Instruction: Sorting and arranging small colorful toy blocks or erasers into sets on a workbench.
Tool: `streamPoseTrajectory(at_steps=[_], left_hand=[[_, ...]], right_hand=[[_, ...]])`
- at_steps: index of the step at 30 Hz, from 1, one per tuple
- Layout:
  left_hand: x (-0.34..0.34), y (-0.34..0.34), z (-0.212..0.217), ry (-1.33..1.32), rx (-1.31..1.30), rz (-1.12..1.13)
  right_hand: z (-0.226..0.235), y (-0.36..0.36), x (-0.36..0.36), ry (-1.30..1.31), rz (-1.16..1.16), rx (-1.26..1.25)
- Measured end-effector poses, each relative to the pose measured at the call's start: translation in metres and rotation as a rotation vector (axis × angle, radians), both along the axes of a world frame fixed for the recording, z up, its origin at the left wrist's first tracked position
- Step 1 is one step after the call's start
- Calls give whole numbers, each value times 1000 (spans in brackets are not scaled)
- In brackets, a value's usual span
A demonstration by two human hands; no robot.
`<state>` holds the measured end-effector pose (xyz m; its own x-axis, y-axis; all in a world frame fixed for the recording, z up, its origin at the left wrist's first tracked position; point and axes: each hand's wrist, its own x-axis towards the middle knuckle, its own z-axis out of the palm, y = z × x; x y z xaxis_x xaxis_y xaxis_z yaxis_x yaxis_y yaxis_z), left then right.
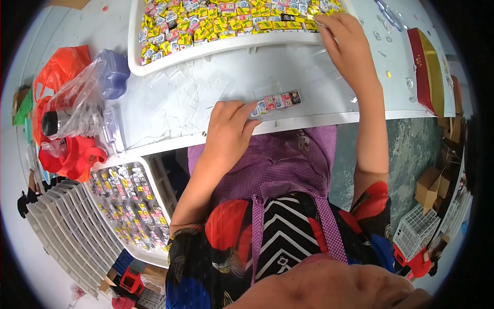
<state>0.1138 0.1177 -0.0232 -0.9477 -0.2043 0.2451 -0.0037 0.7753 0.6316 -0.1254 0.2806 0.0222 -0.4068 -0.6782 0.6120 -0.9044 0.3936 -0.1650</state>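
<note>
A short row of small wrapped blocks [278, 102], in pink, white and black, lies near the table's front edge, apparently in a narrow clear holder. My left hand [229, 126] grips its left end between thumb and fingers, which hide that end. Further off, a white tray [206, 50] is heaped with small wrapped blocks [221, 23], mostly yellow, some white, pink or black. My right hand [347, 44] reaches to the tray's right front side, its thumb and fingers closed at the edge of the heap. What it pinches is too small to make out.
Clear plastic holders [177, 85] lie on the table [154, 118]. Red bags [64, 67] and a purple-tinted plastic container [113, 74] sit left. A red and gold box [428, 72] stands right. Below left are a filled tray [149, 185] and stacked trays [62, 221].
</note>
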Motion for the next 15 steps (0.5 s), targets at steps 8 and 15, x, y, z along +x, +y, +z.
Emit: streamPoseTrajectory(at_steps=[8,15], left_hand=[[-2,-2,3,22,6,2],[-18,-9,12,65,248,13]], right_hand=[[21,-41,-38,-132,71,471],[24,-1,-19,-469,90,108]])
